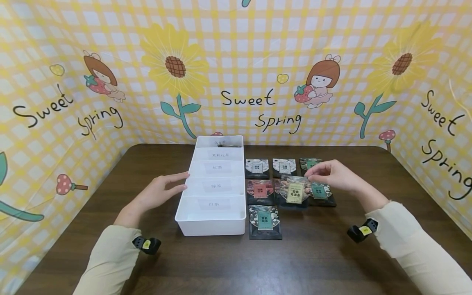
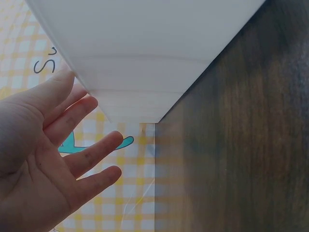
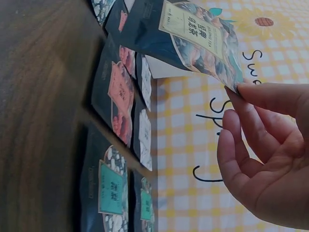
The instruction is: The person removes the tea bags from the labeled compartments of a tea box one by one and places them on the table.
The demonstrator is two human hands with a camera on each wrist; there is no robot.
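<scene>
My right hand (image 1: pixel 334 177) pinches a corner of a dark tea sachet with a pale yellow label (image 1: pixel 295 193) between thumb and fingertip. In the right wrist view this sachet (image 3: pixel 195 35) hangs raised above the other sachets lying on the table. My left hand (image 1: pixel 157 192) touches the left rim of a white divided box (image 1: pixel 210 228) with its fingertips, fingers fairly straight. From the left wrist, the thumb and a fingertip meet the box's edge while the other fingers (image 2: pixel 99 152) spread apart. Labels mark the box's several compartments, and a dark packet (image 1: pixel 229 146) lies in the farthest one.
Right of the box lie sachets with white labels (image 1: pixel 257 168), a red label (image 1: pixel 260 191) and green labels (image 1: pixel 265 221); one dark green sachet (image 1: pixel 309 162) is partly behind my right hand. A checked cloth (image 1: pixel 243 73) rises behind the brown table (image 1: pixel 295 266).
</scene>
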